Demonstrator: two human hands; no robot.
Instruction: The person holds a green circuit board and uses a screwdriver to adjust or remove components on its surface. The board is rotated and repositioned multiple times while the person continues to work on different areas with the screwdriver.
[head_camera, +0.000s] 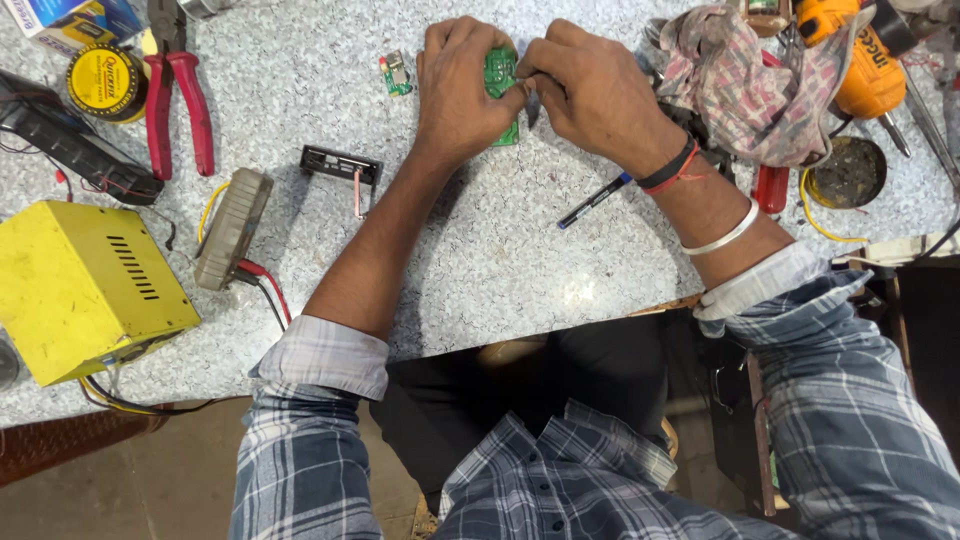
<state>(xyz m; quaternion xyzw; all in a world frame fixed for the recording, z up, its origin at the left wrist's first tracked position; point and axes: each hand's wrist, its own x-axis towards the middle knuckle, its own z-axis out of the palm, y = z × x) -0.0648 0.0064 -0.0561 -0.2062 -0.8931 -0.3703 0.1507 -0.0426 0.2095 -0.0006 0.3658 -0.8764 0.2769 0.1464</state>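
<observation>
Your left hand (462, 90) covers most of the green circuit board (500, 75), fingers curled around it, so only its top edge and a lower corner show. Your right hand (590, 90) meets it at the board's right edge, fingertips pinched tight; what they pinch is hidden. A smaller green board (397, 73) lies just left of the circuit board, and a pen (594, 200) lies below and right of it. The speckled grey table (500, 260) is crowded: red pliers (175, 90) far left of the board, a yellow metal box (85, 285) lower left, a checked cloth (750, 85) to the right.
</observation>
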